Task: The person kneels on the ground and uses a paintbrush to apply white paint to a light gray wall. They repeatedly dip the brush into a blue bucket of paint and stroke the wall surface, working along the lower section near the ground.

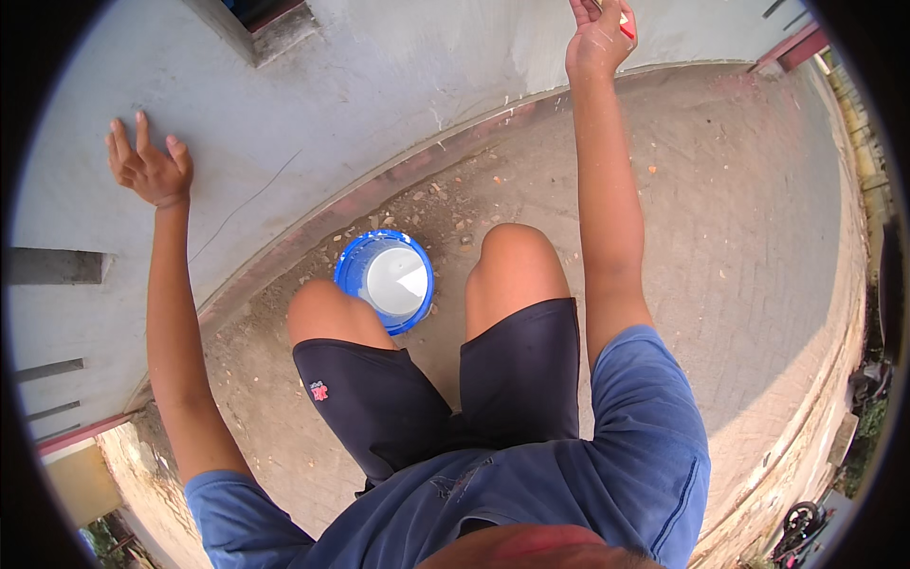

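Observation:
My left hand (151, 163) is spread with its fingertips against the pale grey wall (284, 107), and nothing is in it. At the top edge my right hand (601, 39) is closed around a tool with a red part (627, 30); the rest of the tool is cut off by the frame or hidden by the fingers, so its kind cannot be told. White specks mark that hand and forearm. A blue bucket (341, 269) holding white liquid (391, 281), which looks like paint, stands on the ground between the wall and my knees, partly behind my left knee.
A reddish ledge (341, 210) runs along the wall's foot, with white drips near it. Rubble and dry bits (434, 192) lie beside the bucket. The wall has a window recess (281, 32) above and a slot (57, 266) at left. A motorcycle (800, 530) shows at lower right.

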The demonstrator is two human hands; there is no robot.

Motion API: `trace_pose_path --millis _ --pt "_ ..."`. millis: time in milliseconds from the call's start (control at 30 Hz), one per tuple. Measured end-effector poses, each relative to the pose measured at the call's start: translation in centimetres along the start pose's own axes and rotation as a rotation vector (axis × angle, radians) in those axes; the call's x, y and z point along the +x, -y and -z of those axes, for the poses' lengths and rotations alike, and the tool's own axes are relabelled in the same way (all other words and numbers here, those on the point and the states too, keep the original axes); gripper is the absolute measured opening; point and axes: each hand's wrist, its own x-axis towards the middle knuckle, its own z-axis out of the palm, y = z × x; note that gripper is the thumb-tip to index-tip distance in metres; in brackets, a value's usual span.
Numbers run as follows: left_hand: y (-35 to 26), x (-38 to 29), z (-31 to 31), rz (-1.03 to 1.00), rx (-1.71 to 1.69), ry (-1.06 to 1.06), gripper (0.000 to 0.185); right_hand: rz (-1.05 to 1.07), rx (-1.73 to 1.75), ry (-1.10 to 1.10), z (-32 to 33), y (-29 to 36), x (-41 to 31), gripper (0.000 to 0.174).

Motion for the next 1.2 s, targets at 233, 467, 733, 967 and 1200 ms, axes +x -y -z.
trace_pose_path --millis 233,467,733,967,1200 --pt "0.1 0.0 0.0 -0.003 0.003 -0.006 0.052 -0.052 -0.488 -0.401 17.0 -8.1 -7.4 0.018" --pt "0.3 -0.1 -0.1 -0.019 -0.005 0.004 0.053 -0.033 -0.680 -0.441 27.4 -9.3 -4.8 0.013" --pt "0.2 0.1 0.0 -0.024 -0.001 0.011 0.053 -0.138 -0.795 -0.451 27.5 -10.2 -2.3 0.012" --pt "0.0 0.2 0.1 -0.026 -0.005 0.004 0.053 -0.031 -0.640 -0.408 15.4 -6.6 3.0 0.016" --pt "0.1 0.1 0.0 -0.019 0.003 0.007 0.054 0.180 -0.335 0.058 3.5 3.6 8.3 0.026"
